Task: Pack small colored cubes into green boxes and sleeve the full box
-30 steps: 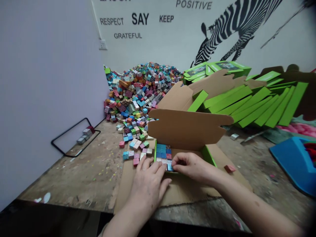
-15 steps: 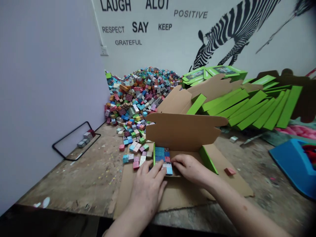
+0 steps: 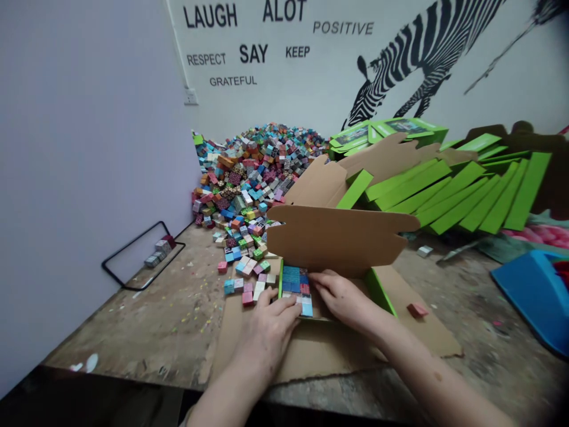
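An open cardboard box (image 3: 340,237) with green inner sides stands on a flat cardboard sheet, its lid raised at the back. Small patterned blocks (image 3: 292,279), blue, red and white, lie packed in rows in its left part. My left hand (image 3: 271,320) rests over the box's front left corner, fingers apart, fingertips on the front blocks. Inside the box, my right hand (image 3: 340,299) touches the right edge of the block rows; its fingers are bent close together, and whether they hold a block is hidden.
Behind the box at the left rises a large heap of small blocks (image 3: 253,178). Green boxes (image 3: 466,196) lean in a row at the back right. A blue bin (image 3: 528,290) stands right, a black wire frame (image 3: 133,243) left.
My right hand has moved slightly toward the back of the box along the block rows. My left hand's fingers have shifted a little, showing more of the front blocks. The view has shifted slightly.
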Demonstrator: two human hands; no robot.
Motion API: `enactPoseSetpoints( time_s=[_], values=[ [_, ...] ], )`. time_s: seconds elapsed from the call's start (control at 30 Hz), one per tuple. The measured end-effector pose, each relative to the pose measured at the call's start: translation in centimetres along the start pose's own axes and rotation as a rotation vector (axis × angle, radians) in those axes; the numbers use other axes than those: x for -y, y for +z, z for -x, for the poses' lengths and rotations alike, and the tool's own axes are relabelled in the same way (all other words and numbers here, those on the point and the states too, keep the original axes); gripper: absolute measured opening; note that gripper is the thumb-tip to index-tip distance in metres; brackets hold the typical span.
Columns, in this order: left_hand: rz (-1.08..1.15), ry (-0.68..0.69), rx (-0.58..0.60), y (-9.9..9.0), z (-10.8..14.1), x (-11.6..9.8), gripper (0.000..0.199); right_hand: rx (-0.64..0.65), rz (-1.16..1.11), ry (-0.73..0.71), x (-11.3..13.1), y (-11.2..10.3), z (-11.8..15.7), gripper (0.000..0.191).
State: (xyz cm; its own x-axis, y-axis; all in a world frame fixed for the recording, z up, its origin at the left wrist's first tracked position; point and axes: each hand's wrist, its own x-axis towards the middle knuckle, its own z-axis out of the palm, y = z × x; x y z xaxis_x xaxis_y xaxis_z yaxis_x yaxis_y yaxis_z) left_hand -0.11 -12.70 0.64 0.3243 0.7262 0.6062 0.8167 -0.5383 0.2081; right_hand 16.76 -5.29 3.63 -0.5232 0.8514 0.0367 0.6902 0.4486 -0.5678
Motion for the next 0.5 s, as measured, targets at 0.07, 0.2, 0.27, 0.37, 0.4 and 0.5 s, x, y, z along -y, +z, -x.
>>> enactPoseSetpoints(
  time_s=[0.07,0.2,0.27,0.37,0.4,0.5],
  values=[
    [-0.001,0.005,-0.037,-0.1,-0.1,-0.1,0.019,0.013,0.010,-0.007,0.2,0.1,0.2,0.034],
    [0.023,-0.030,-0.023,-0.5,0.1,-1.2,0.016,-0.033,0.017,0.002,0.5,0.0,1.6,0.035],
    [0.038,-0.088,0.014,-0.6,0.2,-1.9,0.016,-0.056,0.020,-0.038,0.9,-0.3,2.7,0.034],
    [0.058,-0.155,0.011,-0.4,0.5,-2.8,0.019,-0.139,-0.019,-0.136,2.5,-1.0,4.5,0.028],
    [0.062,-0.153,0.002,-0.3,0.6,-2.8,0.021,-0.143,-0.066,-0.177,3.3,-1.1,4.9,0.027],
    [0.032,-0.113,-0.053,-0.5,1.4,-2.4,0.028,0.071,-0.262,-0.302,5.6,-0.7,5.8,0.022]
  ],
)
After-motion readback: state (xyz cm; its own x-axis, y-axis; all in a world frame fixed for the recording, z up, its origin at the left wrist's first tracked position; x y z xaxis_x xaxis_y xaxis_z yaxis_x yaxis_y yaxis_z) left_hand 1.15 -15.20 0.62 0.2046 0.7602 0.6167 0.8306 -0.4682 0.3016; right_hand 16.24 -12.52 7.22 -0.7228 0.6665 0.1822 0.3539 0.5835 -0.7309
